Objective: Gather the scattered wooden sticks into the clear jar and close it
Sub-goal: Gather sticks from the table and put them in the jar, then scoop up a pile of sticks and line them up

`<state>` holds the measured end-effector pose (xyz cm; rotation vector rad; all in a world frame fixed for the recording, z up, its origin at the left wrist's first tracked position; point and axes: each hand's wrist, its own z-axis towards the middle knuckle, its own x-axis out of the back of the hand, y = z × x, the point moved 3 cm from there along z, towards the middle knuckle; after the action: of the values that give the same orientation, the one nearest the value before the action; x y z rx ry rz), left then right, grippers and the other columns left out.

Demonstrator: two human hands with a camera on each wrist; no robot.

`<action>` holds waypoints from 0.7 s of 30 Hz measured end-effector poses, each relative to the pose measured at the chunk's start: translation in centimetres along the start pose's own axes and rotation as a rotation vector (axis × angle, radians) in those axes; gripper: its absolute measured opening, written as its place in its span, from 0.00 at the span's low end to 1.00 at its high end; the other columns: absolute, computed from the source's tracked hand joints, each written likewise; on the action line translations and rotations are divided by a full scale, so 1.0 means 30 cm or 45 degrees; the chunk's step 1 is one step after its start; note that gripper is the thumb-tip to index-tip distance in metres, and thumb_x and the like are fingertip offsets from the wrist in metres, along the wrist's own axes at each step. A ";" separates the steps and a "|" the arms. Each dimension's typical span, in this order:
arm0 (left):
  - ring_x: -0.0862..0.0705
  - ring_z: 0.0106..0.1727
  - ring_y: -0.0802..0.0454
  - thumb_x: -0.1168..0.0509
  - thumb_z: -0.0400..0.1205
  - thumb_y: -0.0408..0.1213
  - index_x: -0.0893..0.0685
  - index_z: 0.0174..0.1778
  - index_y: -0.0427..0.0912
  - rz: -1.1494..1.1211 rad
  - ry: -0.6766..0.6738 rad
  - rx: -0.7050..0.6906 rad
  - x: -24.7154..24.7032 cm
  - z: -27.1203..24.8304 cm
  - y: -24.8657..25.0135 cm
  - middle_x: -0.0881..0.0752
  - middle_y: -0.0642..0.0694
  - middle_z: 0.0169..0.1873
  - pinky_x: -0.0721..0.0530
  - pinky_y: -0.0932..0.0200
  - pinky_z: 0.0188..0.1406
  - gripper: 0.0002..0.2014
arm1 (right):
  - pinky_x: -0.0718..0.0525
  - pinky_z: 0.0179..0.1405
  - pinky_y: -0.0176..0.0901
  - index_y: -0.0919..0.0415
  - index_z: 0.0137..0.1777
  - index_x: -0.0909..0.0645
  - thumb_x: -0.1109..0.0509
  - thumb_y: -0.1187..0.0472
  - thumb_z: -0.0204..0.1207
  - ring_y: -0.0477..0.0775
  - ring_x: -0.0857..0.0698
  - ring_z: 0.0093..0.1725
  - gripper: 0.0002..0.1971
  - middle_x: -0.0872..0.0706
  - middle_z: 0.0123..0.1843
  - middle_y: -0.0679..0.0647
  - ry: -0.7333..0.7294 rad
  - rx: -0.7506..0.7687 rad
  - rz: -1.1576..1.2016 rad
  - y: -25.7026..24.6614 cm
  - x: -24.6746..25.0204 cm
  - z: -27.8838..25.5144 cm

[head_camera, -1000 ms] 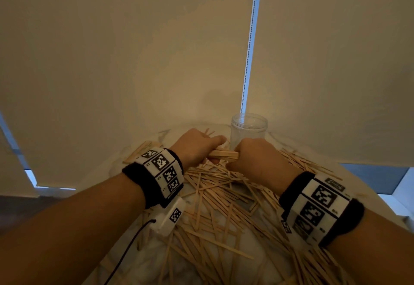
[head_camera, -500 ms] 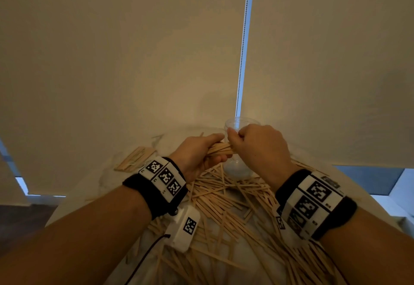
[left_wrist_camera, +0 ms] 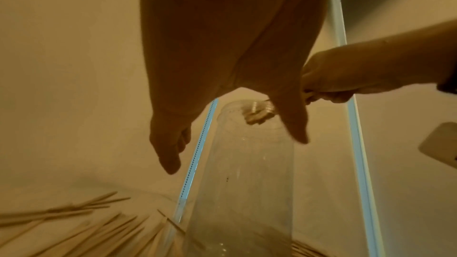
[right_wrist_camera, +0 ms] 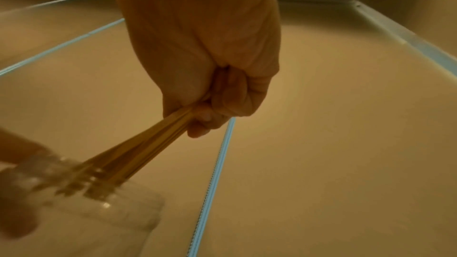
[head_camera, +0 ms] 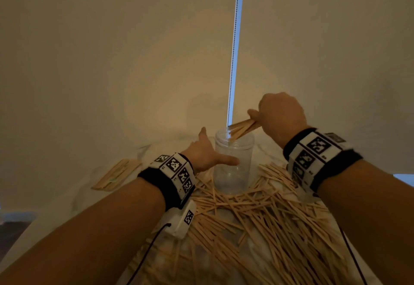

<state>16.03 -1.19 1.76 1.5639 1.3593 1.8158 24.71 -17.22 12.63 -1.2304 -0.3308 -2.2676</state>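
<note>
Beige blinds (head_camera: pixel 112 60) hang behind a white table (head_camera: pixel 67 199). On it my clear jar (head_camera: pixel 233 168) stands upright among scattered sticks (head_camera: pixel 257 217); my right hand (head_camera: pixel 280 114) clamps a stick bundle (head_camera: pixel 240 129) at its mouth, and my left hand (head_camera: pixel 201 152) is spread beside it.

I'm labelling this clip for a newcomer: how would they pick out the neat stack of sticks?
Start at the clear jar mid-table, ringed by scattered sticks. Look far left, past the left hand. The neat stack lies alone there, its sticks parallel, not crisscrossed.

Pale tan sticks (head_camera: pixel 257 215), clear jar (head_camera: pixel 233 172) (black-and-white checkered wristbands (head_camera: pixel 177 172)).
</note>
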 end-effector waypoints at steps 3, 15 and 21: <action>0.32 0.81 0.49 0.13 0.50 0.61 0.73 0.84 0.48 -0.074 -0.064 -0.090 -0.039 0.039 0.030 0.34 0.47 0.84 0.31 0.45 0.79 0.84 | 0.27 0.36 0.46 0.60 0.37 0.30 0.32 0.50 0.82 0.58 0.23 0.39 0.18 0.22 0.36 0.55 -0.181 0.174 -0.082 -0.088 -0.049 0.012; 0.17 0.62 0.49 0.12 0.60 0.50 0.39 0.80 0.45 -0.086 0.047 -0.197 -0.054 0.075 0.007 0.18 0.49 0.63 0.17 0.50 0.62 0.58 | 0.22 0.38 0.46 0.67 0.53 0.22 0.38 0.61 0.86 0.58 0.19 0.41 0.09 0.14 0.52 0.61 -0.438 0.315 -0.172 -0.178 -0.147 0.032; 0.15 0.66 0.51 0.13 0.44 0.67 0.31 0.79 0.49 -0.066 -0.024 -0.272 -0.054 0.205 -0.105 0.14 0.52 0.66 0.14 0.42 0.63 0.66 | 0.18 0.47 0.48 0.63 0.53 0.14 0.41 0.50 0.88 0.61 0.15 0.50 0.19 0.11 0.56 0.60 -0.506 0.329 0.056 -0.185 -0.093 -0.003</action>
<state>21.18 1.51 -2.32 1.4182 1.1441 1.8426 22.78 -11.72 10.46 -1.5219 -0.7107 -1.8612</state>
